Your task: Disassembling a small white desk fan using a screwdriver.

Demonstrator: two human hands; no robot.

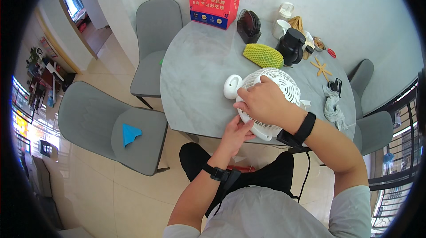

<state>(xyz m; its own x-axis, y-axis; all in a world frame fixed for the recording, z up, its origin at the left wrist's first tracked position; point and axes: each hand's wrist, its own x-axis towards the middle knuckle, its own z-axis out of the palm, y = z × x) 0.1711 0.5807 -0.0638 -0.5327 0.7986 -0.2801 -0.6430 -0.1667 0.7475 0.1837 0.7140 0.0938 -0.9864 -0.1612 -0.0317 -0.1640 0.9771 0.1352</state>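
A white fan (288,83) with a round slatted grille lies at the table's near edge. My left hand (235,136) holds the white curved part at its near left side, fingers around the edge. Over the grille's left side, my right hand (265,100) is closed in a pinch at the fan's rim. What its fingertips grip is hidden by the hand. Just left of the fan, a white rounded piece (232,86) rests on the table; I cannot tell whether it joins the fan. Both my wrists wear black straps.
On the grey round table (191,78) stand a red paper bag (213,0), black coasters in a holder (249,25), a net-wrapped fruit (263,55) and a black jug (291,46). A grey cloth (333,109) lies right. A blue cloth (130,134) is on a grey chair (97,118).
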